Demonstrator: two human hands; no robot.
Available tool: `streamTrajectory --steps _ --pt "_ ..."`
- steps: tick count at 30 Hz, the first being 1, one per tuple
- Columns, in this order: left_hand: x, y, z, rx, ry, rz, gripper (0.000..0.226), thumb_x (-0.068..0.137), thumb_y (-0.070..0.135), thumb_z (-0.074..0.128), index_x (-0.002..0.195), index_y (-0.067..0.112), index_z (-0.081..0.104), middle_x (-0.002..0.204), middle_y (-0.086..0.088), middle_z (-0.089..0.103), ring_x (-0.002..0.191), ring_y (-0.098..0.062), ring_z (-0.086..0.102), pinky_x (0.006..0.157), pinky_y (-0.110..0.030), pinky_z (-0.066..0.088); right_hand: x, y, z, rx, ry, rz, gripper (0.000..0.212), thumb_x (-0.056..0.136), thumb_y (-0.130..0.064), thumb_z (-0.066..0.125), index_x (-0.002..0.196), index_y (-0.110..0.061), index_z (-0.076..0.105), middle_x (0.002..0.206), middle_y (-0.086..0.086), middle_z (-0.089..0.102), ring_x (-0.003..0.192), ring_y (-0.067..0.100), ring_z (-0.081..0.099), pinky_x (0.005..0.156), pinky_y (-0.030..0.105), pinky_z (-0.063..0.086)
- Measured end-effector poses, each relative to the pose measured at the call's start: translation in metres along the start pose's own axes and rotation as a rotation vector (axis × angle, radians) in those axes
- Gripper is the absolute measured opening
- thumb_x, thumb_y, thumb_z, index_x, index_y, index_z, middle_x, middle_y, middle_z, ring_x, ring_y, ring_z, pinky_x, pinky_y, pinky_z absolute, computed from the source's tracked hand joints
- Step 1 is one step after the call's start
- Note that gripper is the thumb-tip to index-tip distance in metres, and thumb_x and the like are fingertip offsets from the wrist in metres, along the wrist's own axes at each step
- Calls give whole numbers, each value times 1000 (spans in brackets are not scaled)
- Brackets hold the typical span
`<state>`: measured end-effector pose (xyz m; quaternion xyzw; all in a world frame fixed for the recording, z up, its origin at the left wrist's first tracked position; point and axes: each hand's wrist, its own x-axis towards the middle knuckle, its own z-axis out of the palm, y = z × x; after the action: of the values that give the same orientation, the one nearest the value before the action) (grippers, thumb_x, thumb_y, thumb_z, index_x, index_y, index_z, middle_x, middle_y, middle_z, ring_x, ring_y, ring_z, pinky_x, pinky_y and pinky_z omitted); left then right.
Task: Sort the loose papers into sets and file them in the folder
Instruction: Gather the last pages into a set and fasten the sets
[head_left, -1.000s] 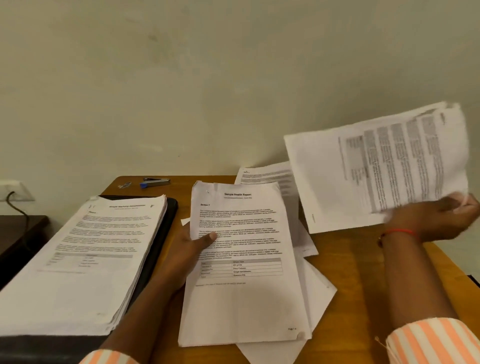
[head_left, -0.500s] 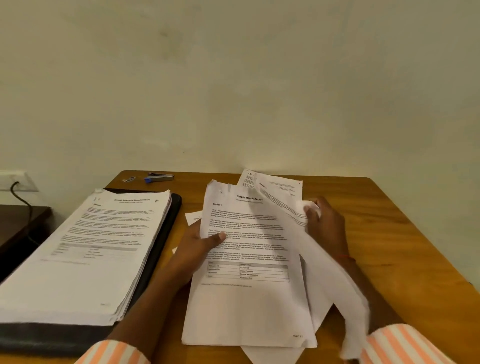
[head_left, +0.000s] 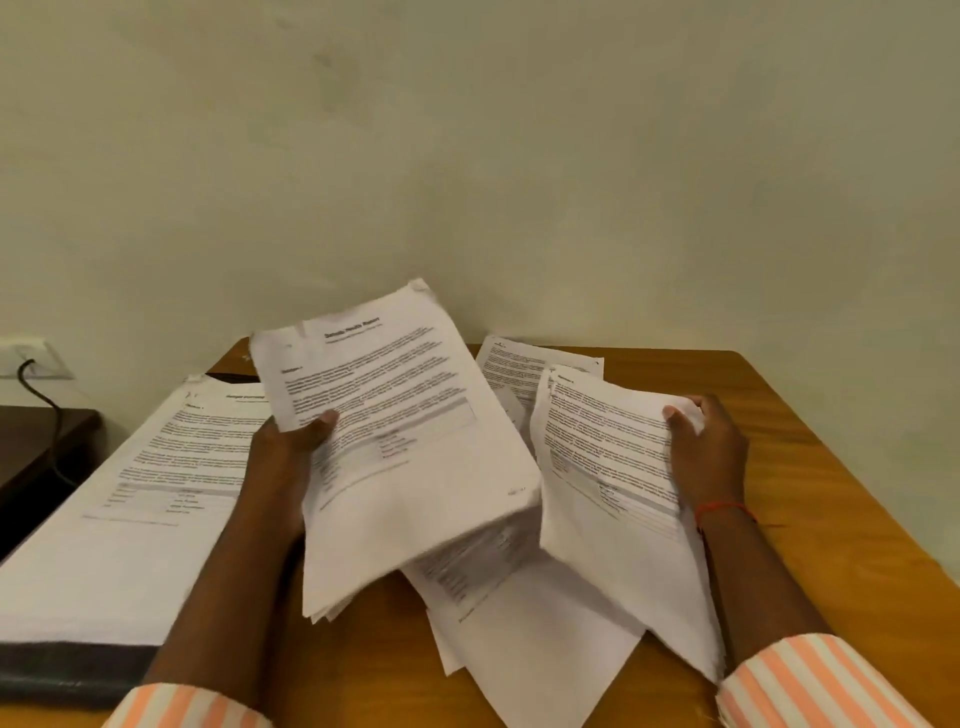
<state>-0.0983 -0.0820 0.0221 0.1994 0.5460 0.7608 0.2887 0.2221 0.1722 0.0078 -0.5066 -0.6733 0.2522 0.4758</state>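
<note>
Head view: a wooden tabletop is seen from above its near edge, with both forearms reaching in over it.
Sleeves: orange-and-white striped cuffs are seen at the near edge, the left sleeve and the right sleeve.
Folder: a black folder is laid along the left edge; only its near border is exposed.
Loose papers: several sheets are spread at the near centre of the tabletop, overlapped at angles and partly covered by the two held sets.
Filed stack: a thick stack of printed sheets is rested on the folder and covers nearly all of it.
Left hand: the left hand is closed round the left edge of the titled set, with the thumb pressed on the top page.
Titled set: a thick sheaf with a blurred bold heading is held tilted above the middle of the tabletop, its far corner raised.
Right hand: the right hand is closed round the right edge of the second set, with the thumb laid on the printed face.
Second set: a thinner sheaf is held just beside the titled set, toward the right edge; whether it touches the loose papers cannot be told.
Bracelet: a red thread is worn on the right wrist.
Far sheets: more printed pages are seen behind both sets, near the far edge.
Socket: a wall socket with a dark cable plugged in is seen beyond the left edge.
</note>
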Motion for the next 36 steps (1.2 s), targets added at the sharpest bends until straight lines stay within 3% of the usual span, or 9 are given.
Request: streamTrajectory --steps 6,9,13,18,23,27,29,32,36 --pt "3 -3 -5 -92 -39 27 51 90 18 69 140 25 59 137 -7 64 127 -32 60 109 -54 42 0 0 0 16 -18 -25 15 101 -18 58 108 -5 60 98 4 62 89 19 58 60 15 38" --pt "-5 -7 10 -54 -106 8 53 89 16 71 140 19 58 135 -10 65 125 -35 61 105 -53 46 -4 -5 4 49 -27 -13 14 100 -18 59 108 -7 61 98 4 63 87 19 60 60 14 39" --pt "-24 -17 44 181 -253 -33 39 92 6 66 129 18 63 121 -3 73 107 -23 72 86 -39 59 -19 -22 19 184 -98 7 8 99 -20 60 101 -13 62 92 -1 67 83 13 66 56 13 46" --pt "-40 -36 72 479 -220 -50 28 87 23 77 107 35 61 95 14 74 80 -9 75 59 -22 59 -39 -32 45 303 -217 -15 11 93 -26 70 96 -17 66 93 -6 71 82 7 65 63 14 48" --pt "-35 -35 65 426 -226 -152 27 90 21 74 111 32 62 102 5 77 85 -20 77 75 -41 64 -41 -31 49 417 -235 60 11 95 -20 68 102 -12 68 99 -2 72 87 7 66 71 18 49" --pt "-34 -36 64 416 -232 -169 35 90 18 74 111 38 54 103 9 74 84 -17 77 67 -35 63 -43 -38 49 625 -346 266 29 105 -39 45 110 -18 65 99 -7 73 87 6 69 71 22 52" --pt "-31 -39 62 394 -172 -135 43 89 18 76 119 35 51 112 4 71 86 -18 76 66 -31 63 -41 -40 47 780 -478 369 43 103 -47 43 130 -19 61 117 2 73 106 18 70 87 37 56" --pt "-28 -36 58 344 -62 -50 54 88 18 76 132 29 47 115 6 69 88 -16 75 63 -26 61 -44 -45 40 895 -743 440 43 99 -31 55 135 -6 57 128 17 67 118 37 64 102 55 49" --pt "-29 -28 60 245 -40 14 50 87 17 77 130 29 56 117 3 73 99 -23 74 79 -43 63 -52 -51 41 713 -869 216 43 93 -8 68 134 -9 57 130 10 67 121 32 63 106 58 46"
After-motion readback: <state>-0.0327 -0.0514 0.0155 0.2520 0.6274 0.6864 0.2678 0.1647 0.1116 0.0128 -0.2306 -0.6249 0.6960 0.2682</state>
